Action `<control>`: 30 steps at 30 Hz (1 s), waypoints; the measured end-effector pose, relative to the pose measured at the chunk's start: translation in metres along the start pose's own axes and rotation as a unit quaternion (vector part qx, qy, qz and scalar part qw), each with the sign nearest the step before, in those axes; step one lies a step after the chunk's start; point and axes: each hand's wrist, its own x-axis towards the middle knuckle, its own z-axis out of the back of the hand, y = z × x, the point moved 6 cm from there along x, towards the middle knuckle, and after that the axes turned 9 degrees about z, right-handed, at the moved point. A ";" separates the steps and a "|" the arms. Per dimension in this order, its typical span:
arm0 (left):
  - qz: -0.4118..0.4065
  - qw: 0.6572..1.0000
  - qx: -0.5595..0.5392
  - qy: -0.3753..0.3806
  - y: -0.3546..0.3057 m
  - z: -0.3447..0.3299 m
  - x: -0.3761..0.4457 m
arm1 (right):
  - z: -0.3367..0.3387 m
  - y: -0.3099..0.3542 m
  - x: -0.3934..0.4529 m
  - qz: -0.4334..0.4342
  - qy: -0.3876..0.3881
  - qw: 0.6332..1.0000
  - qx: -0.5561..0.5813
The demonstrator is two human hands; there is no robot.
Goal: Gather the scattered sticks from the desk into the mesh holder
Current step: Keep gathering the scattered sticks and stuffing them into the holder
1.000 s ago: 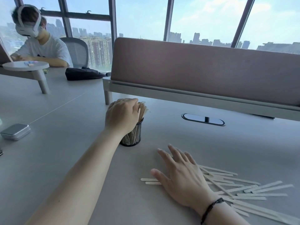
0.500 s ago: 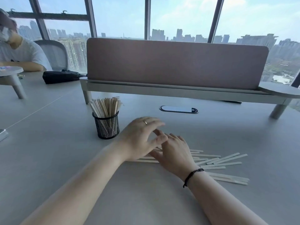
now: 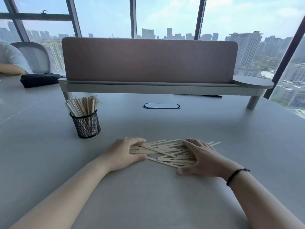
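A loose pile of flat wooden sticks [image 3: 166, 150] lies on the grey desk [image 3: 165, 195] in front of me. My left hand [image 3: 125, 152] cups the pile's left end, fingers lying over the stick ends and thumb on the desk at the near side. On the pile's right end my right hand [image 3: 200, 157] rests flat with fingers spread; a black cord circles its wrist. A few stick tips poke out beyond its fingers. The black mesh holder [image 3: 87, 125] stands upright to the left and behind, packed with several sticks [image 3: 83, 105].
A raised shelf with a brown divider panel [image 3: 148, 60] crosses the desk behind. An oval cable port [image 3: 161, 106] sits under it. A black bag [image 3: 38, 80] and another person's arm [image 3: 9, 70] are at the far left.
My left hand left the holder and came down to the pile's left end. Both hands have pushed the spread sticks into a tighter heap. The view has swung right.
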 end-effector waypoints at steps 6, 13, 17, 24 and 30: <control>-0.010 0.999 -0.021 -0.028 -0.002 -0.001 -0.001 | -0.003 0.019 0.021 0.029 -0.112 0.991 0.061; -0.051 0.998 0.006 -0.033 -0.008 -0.013 -0.001 | -0.003 0.028 0.033 0.022 -0.132 0.991 0.001; -0.067 0.997 0.042 -0.020 -0.011 -0.019 0.000 | -0.004 0.033 0.039 0.022 -0.127 0.992 -0.012; -0.074 0.996 0.043 -0.019 -0.017 -0.020 -0.001 | -0.004 0.032 0.042 0.039 -0.153 0.987 -0.013; -0.095 0.992 0.076 -0.045 -0.017 -0.020 -0.002 | -0.005 0.035 0.044 0.044 -0.159 0.985 -0.049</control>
